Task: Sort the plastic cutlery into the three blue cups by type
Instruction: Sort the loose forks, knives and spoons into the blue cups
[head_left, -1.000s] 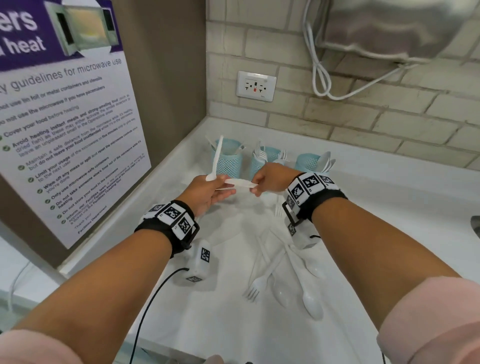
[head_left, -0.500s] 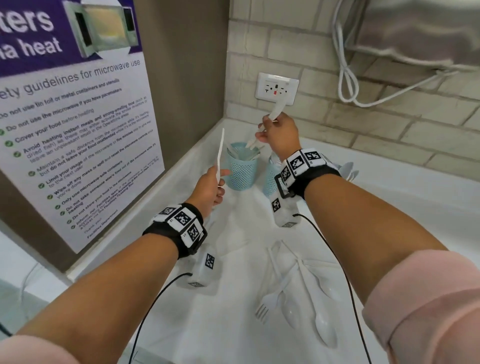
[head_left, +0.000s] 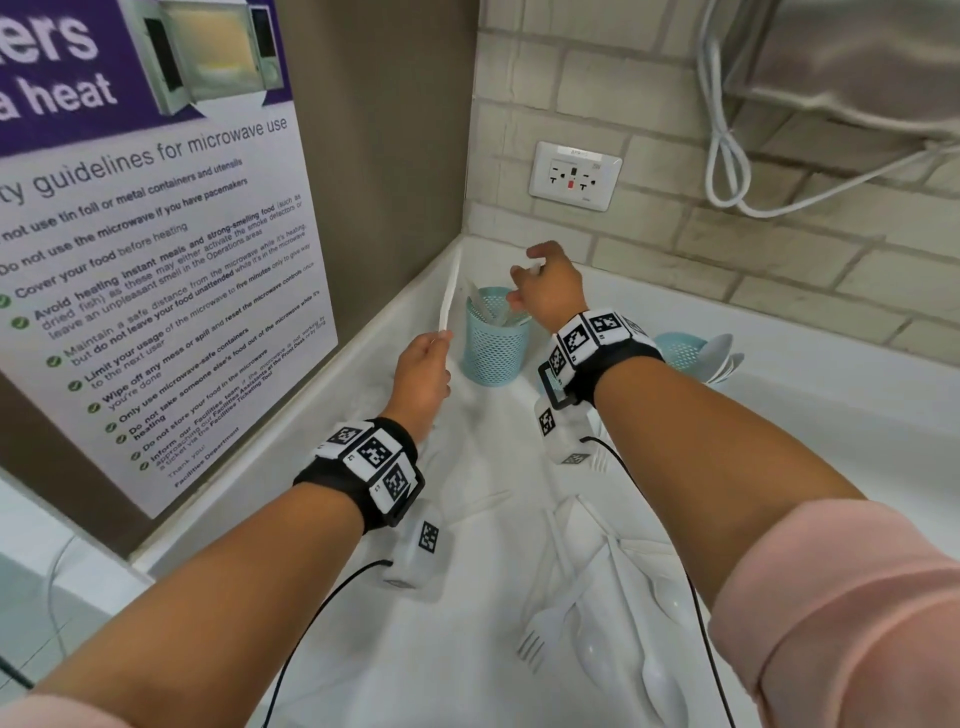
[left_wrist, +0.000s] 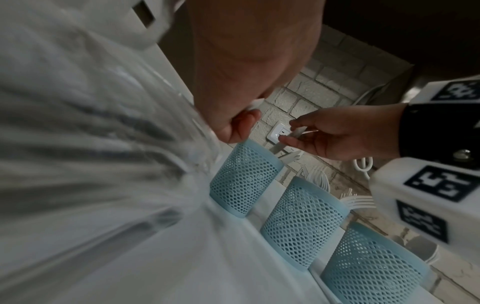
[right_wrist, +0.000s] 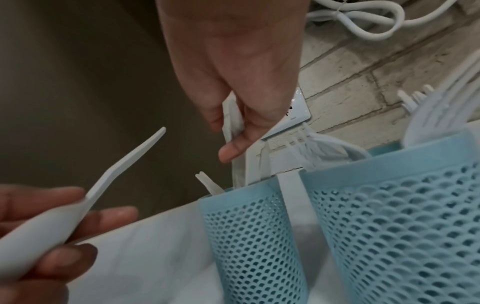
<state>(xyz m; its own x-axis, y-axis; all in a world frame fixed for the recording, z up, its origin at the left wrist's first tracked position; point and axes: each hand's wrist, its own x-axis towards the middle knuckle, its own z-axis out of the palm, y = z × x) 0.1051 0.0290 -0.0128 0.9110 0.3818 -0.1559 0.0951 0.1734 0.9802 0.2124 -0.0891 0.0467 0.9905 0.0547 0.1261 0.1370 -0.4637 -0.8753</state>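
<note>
Three blue mesh cups stand in a row at the back wall: the left cup (head_left: 496, 340) (left_wrist: 244, 179) (right_wrist: 249, 236) holds knives, the middle cup (left_wrist: 301, 224) forks, the right cup (head_left: 681, 351) spoons. My right hand (head_left: 524, 285) (right_wrist: 231, 131) hovers over the left cup and pinches a white knife (right_wrist: 235, 123) whose lower end dips into that cup. My left hand (head_left: 440, 340) (right_wrist: 52, 226) is just left of the cup and grips another white knife (head_left: 449, 299) (right_wrist: 103, 185), held upright. In the head view my right wrist hides the middle cup.
Loose white cutlery lies on the white counter (head_left: 467, 649) in front of me: a fork (head_left: 540, 634) and several spoons (head_left: 657, 680). A poster panel (head_left: 156, 260) walls the left side. A brick wall with a socket (head_left: 574, 175) and a white cable (head_left: 727, 156) is behind the cups.
My right hand took one knife from my left hand, lifted it toward the back wall, then lowered it over the left cup. My left hand moved closer to that cup with its knife.
</note>
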